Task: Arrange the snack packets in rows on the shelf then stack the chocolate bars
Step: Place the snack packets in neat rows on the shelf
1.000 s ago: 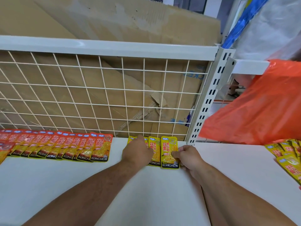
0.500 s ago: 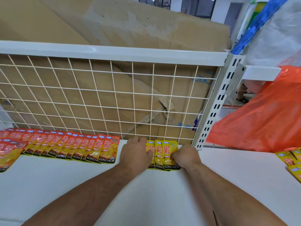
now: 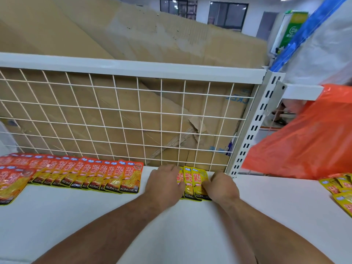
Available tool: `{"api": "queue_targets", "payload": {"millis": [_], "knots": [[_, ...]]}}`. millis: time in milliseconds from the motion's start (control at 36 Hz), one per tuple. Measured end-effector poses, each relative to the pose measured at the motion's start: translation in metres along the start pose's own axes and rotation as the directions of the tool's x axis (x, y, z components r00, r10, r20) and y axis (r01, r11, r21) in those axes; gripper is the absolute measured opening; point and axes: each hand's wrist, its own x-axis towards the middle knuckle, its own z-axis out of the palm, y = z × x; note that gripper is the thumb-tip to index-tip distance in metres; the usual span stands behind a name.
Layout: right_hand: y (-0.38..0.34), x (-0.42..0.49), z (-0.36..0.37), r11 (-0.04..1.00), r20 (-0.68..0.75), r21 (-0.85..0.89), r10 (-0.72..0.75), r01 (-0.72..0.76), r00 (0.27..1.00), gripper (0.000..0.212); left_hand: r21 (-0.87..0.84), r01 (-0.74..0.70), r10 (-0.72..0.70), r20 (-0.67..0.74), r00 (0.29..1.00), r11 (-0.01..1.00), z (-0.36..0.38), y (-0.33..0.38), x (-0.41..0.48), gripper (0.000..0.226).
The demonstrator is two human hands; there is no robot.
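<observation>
Head view: a row of red packets (image 3: pixel 91 175) had been laid overlapping along the back of the white shelf (image 3: pixel 171 231), just in front of the wire grid (image 3: pixel 133 121). A few more red ones lay in front of it at the far left. A short row of yellow packets (image 3: pixel 194 182) had been started to the right of it, with a bare gap between the two colours.

The yellow packets were held between both hands. The left hand (image 3: pixel 164 184) was curled over the left side of the group, knuckles up, fingers bent together. The right hand (image 3: pixel 221 185) was curled against the right edge of the front packet, which was pinched there.

The packet stage was judged to be well advanced for the red and barely begun for the yellow. A heap of loose yellow packets (image 3: pixel 341 189) remained unsorted at the right edge of the shelf. No chocolate bars could be seen, so the stacking was taken as not yet started.

The fingertips of both hands were hidden under the hands. The number of yellow packets under the left hand could not be counted. The loose heap and the red packets at the far left were cut off by the frame. What lay inside the orange bag (image 3: pixel 308 140) could not be made out, nor anything behind the cardboard (image 3: pixel 133 44).
</observation>
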Motion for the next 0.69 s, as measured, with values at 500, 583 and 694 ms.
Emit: {"api": "queue_targets", "payload": {"millis": [500,583,694], "knots": [[0.072,-0.116,-0.024,0.955,-0.134,-0.297,-0.043,0.001,0.990,0.070,-0.087,-0.383,0.391,0.105,0.914,0.920,0.025,0.062,-0.027,0.064],[0.092,-0.135,-0.030,0.955,-0.174,-0.286,0.030,-0.080,0.984,0.070,-0.099,-0.442,0.452,0.118,0.884,0.892,0.027,0.082,-0.037,0.063],[0.118,-0.156,-0.037,0.948,-0.247,-0.274,0.094,-0.163,0.965,0.074,-0.108,-0.506,0.517,0.132,0.846,0.856,0.029,0.108,-0.051,0.063]]}}
